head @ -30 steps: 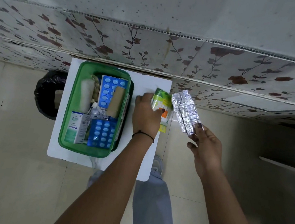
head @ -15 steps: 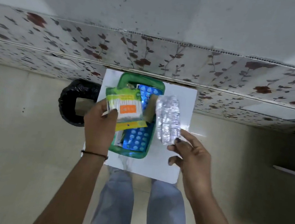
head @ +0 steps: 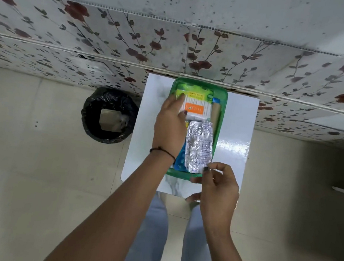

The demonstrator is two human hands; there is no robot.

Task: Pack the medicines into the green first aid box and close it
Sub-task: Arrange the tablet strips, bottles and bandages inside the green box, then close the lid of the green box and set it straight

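No text can be read with certainty. The cotton swab pack (head: 194,108) carries an orange label with white letters, too blurred to read. The silver blister strip (head: 199,147) shows small blue print, also illegible.

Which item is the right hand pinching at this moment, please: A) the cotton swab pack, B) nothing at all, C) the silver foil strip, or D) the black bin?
C: the right hand pinches the near end of the silver foil strip over the green box, while the left hand rests on the swab pack.
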